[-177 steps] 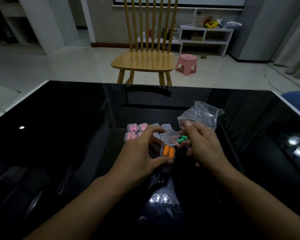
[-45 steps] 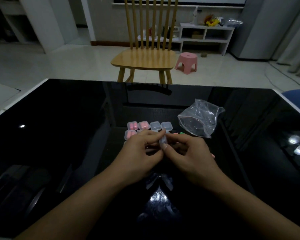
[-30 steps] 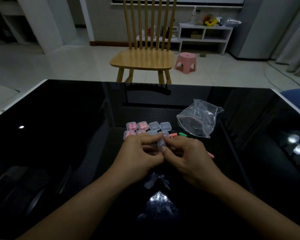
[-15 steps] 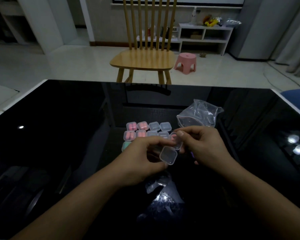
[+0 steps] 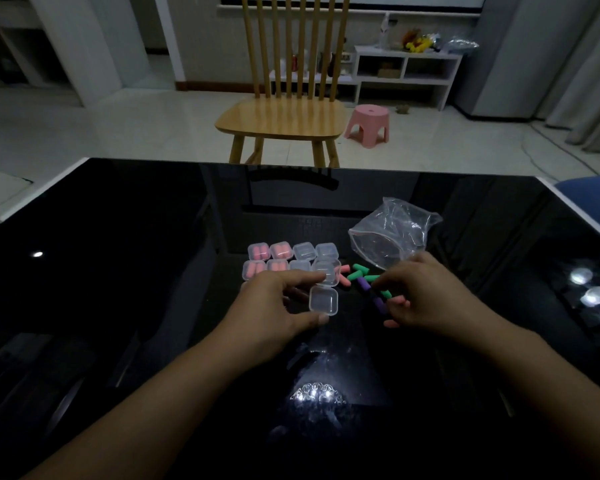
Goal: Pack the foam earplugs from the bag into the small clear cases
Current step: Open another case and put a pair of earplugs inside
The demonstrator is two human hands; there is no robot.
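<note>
My left hand (image 5: 274, 313) holds an opened, empty clear case (image 5: 323, 299) between thumb and fingers, its lid (image 5: 327, 273) flipped up. Loose foam earplugs (image 5: 359, 277) in green, purple and pink lie on the black table just right of the case. My right hand (image 5: 426, 296) hovers over them, its fingertips at a green and a purple plug; a firm grip is not visible. Behind my left hand stand rows of small clear cases (image 5: 291, 259); those on the left hold pink plugs. The crumpled clear bag (image 5: 392, 233) lies behind my right hand.
The glossy black table (image 5: 118, 271) has white edges at left and right. A wooden chair (image 5: 284, 112) stands beyond its far edge, with a pink stool (image 5: 368, 124) beside it. A blue seat (image 5: 593, 199) shows at the right edge.
Both hands held a case together a second ago. They have parted: the case is open in my left hand, and my right hand moved right, down onto the loose earplugs.
</note>
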